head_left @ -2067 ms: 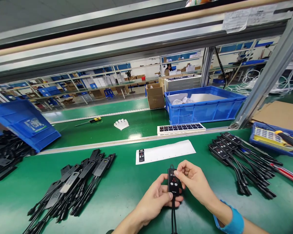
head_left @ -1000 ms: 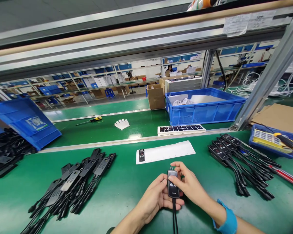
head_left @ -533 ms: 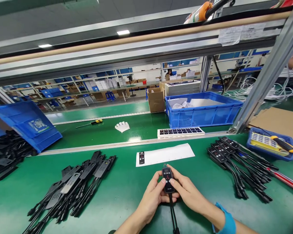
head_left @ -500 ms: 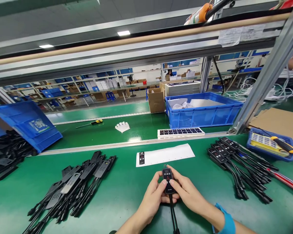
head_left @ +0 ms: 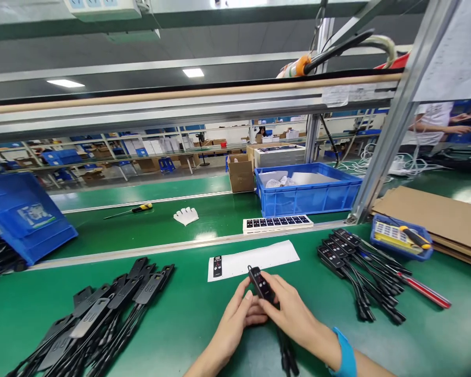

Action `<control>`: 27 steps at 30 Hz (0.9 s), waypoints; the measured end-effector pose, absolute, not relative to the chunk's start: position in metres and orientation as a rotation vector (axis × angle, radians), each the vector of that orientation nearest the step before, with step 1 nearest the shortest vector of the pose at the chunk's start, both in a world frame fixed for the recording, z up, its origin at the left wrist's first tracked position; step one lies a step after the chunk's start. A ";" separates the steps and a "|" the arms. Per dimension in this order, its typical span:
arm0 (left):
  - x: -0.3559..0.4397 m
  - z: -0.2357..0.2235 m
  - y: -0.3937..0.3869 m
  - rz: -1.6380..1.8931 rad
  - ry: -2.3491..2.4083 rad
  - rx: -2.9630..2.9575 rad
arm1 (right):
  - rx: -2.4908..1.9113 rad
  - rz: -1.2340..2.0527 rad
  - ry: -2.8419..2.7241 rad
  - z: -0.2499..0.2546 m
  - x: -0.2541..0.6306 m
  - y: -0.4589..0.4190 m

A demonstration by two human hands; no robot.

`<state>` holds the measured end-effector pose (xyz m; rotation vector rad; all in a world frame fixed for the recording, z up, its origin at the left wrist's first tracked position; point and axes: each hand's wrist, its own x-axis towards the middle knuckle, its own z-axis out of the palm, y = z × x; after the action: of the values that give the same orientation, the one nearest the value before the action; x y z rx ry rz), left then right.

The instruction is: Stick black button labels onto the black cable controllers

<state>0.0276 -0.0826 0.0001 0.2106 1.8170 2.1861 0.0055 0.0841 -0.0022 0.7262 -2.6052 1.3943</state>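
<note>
A small black wired controller (head_left: 260,281) with a hook loop on top and cables trailing below is between my hands, its face up and tilted to the left. My right hand (head_left: 292,309) grips its right side and lower end, thumb across the front. My left hand (head_left: 231,320) is closed along its left edge, fingers curled underneath and partly hidden. Just beyond lies a white sheet (head_left: 255,262) bearing one black button label (head_left: 217,266). Several controllers with printed faces (head_left: 339,246) are stacked to the right, and a pile of plain black ones (head_left: 113,298) is at left.
A blue bin (head_left: 310,193) stands behind a label strip (head_left: 278,223). A white glove (head_left: 186,215) and a screwdriver (head_left: 131,210) lie on the far strip. At right are a small blue tray (head_left: 400,248), cardboard (head_left: 439,217) and a metal post (head_left: 392,115). A tilted blue crate (head_left: 27,217) stands left.
The controller has turned from upright to leaning left, and my right hand has shifted its grip lower across it. My left thumb has come off the buttons. The view has tilted up and turned right.
</note>
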 end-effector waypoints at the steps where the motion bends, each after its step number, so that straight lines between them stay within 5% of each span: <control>1: 0.025 -0.001 -0.088 2.066 2.059 0.295 | 0.702 1.314 -2.609 0.004 0.000 0.090; 5: 0.009 -0.007 -0.111 1.389 2.864 0.561 | 0.416 0.638 -2.812 0.029 -0.030 0.133; 8: 0.000 -0.012 -0.120 1.070 2.954 0.625 | 0.117 0.210 -2.898 0.040 -0.053 0.175; 13: -0.002 -0.010 -0.115 0.904 2.887 0.684 | -0.189 -0.015 -2.861 0.042 -0.069 0.220; 27: 0.003 -0.005 -0.101 0.982 2.900 0.663 | 0.809 0.645 -2.856 0.007 -0.108 -0.007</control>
<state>0.0035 -0.1007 -0.0052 0.6634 2.9005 0.9821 -0.1084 -0.0068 0.0068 0.8091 -2.8557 0.6450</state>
